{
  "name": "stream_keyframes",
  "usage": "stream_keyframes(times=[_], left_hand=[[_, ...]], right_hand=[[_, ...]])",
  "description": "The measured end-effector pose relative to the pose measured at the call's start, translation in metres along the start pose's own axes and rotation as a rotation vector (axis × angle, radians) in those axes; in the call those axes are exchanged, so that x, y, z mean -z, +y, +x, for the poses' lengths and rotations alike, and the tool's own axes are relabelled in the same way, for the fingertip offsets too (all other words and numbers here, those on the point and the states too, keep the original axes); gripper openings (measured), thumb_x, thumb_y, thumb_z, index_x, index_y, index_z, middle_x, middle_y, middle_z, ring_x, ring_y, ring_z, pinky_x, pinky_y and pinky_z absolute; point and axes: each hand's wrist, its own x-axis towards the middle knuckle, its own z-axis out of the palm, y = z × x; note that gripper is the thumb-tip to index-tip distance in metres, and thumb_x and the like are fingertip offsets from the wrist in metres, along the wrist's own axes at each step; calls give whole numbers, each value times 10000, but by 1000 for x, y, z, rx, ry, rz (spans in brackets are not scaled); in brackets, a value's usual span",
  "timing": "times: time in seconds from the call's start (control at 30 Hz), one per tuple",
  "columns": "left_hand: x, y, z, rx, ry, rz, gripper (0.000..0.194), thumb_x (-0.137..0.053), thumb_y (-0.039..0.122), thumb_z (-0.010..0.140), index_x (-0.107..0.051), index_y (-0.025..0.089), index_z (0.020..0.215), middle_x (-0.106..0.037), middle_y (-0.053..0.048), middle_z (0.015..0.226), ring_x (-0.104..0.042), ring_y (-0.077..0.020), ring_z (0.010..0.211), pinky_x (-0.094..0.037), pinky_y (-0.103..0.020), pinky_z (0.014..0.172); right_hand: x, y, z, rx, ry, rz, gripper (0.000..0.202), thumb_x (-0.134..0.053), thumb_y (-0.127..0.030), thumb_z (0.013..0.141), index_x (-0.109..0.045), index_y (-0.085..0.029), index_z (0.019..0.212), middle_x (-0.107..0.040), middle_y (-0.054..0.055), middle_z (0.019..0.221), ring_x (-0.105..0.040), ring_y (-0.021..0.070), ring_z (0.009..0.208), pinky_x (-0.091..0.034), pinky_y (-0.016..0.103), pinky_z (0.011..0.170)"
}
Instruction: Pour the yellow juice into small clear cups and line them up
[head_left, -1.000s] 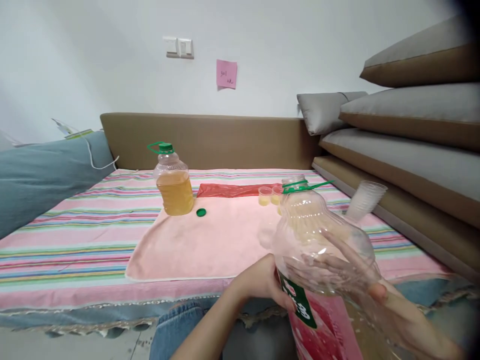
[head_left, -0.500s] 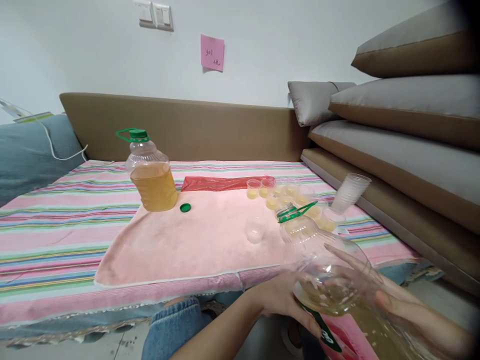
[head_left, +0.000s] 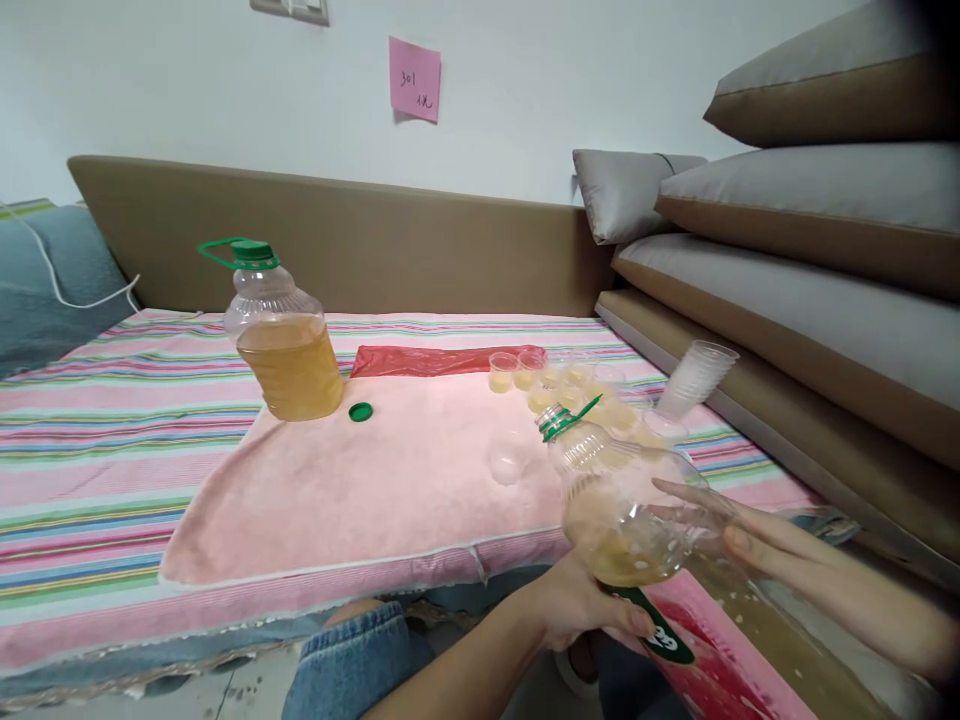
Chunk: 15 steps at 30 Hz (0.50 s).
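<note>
Gripping two-handed: left hand (head_left: 581,605) is cupping the tilted bottle (head_left: 712,615) low, right hand (head_left: 761,548) is bracing opposite; open bottle mouth (head_left: 553,419) is leaning toward the clear cup (head_left: 508,460), so slow, steady tipping is looking safest.

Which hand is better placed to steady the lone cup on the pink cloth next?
Probably the left hand: both hands hold the bottle, but the left is nearer the cup; the right hand is farther right.

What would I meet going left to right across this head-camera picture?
Blue-grey cushion, capped bottle of amber liquid, loose green cap, pink wall note, clear cup, tilted open bottle.
</note>
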Motion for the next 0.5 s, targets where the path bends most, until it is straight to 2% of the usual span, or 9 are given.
stream_keyframes(times=[0.1,0.17,0.3,0.37,0.5], left_hand=[[-2,-2,1,75,44,-39,922,-898,493,287,-671,174,1122,-694,-143,1046,-621,-421,1038,-385,-690,920],[-4,-2,1,81,53,-59,934,-901,488,261,-676,182,1115,-700,-134,1031,-641,-386,993,-398,-667,919],[-5,-4,0,64,79,-137,876,-915,429,269,-690,177,1077,-704,-106,954,-664,-240,805,-526,-458,785],[-5,-6,0,44,76,-181,847,-917,420,283,-693,165,1060,-699,-96,905,-647,-186,722,-534,-351,681],[-3,-7,-1,22,50,-212,821,-914,422,329,-681,153,1068,-692,-99,885,-640,-172,694,-523,-300,619]], right_hand=[[3,-6,0,-40,15,-61,605,-564,-638,763,-530,-395,1316,-431,-66,1469,-301,289,1398,-180,457,1137],[5,-6,0,-57,35,-114,624,-563,-651,753,-525,-395,1320,-430,-66,1470,-309,293,1395,-192,457,1137],[9,-2,0,-73,61,-208,612,-526,-661,775,-527,-389,1323,-496,-50,1431,-394,286,1355,-266,446,1125],[10,-2,2,-73,83,-256,592,-521,-666,776,-554,-391,1299,-519,-49,1416,-418,291,1341,-285,450,1118],[11,-4,5,-50,82,-341,595,-495,-672,789,-574,-361,1291,-546,-21,1397,-443,306,1322,-244,458,1131]])
